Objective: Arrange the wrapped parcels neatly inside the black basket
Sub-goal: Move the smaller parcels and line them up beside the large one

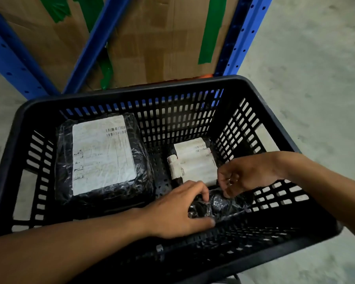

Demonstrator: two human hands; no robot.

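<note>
The black basket fills the lower view, its slotted walls open to the floor. A large black-wrapped parcel with a white label lies flat on the left side. A smaller parcel with white labels rests at the back right. In the near right corner sits a small black plastic-wrapped parcel. My left hand grips its left end, fingers curled over the wrap. My right hand pinches the wrap at its top right.
A blue metal rack stands behind the basket, holding large cardboard boxes patched with green tape. Grey concrete floor spreads to the right. A strip of basket floor shows between the two labelled parcels.
</note>
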